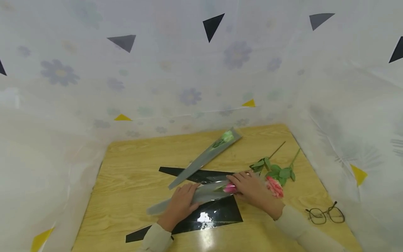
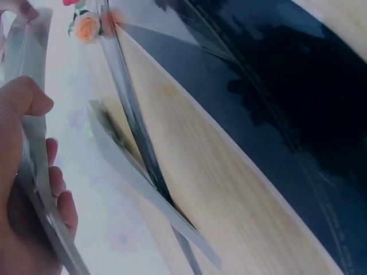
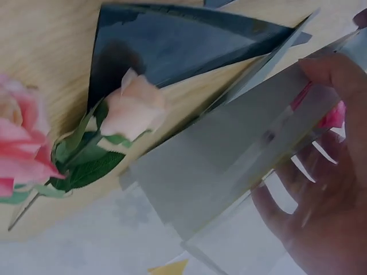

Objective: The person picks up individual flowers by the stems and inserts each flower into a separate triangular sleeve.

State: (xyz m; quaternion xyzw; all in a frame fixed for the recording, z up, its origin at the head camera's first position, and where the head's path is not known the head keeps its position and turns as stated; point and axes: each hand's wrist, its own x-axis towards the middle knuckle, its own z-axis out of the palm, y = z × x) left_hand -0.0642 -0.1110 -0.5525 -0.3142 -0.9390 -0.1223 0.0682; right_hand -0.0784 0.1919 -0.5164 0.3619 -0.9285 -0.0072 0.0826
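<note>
— If we start with the grey-and-clear wrapper, where is it?

— Between the left hand and the right hand, slanting over the near middle of the table. A pink bloom shows inside, close to the right hand.

— And the fingers?

— The left ones grasp the wrapper, thumb on one face and fingertips behind. On the right, the thumb presses one side and the fingers, seen through clear film, back the other, so it's held there too.

— What's below it?

— A large black wrapper, shiny with glare. I can't tell whether the two touch.

— Past that?

— A narrower black wrapper, with a second grey wrapper lying across it, a pale flower inside.

— To the right?

— A coral-pink flower lies just beside the right hand, and the right wrist view shows a peach rose near it. Glasses rest near the table's right edge.

— Around it all?

— White sheeting printed with blossoms, dotted with triangles in black, grey and yellow.
</note>
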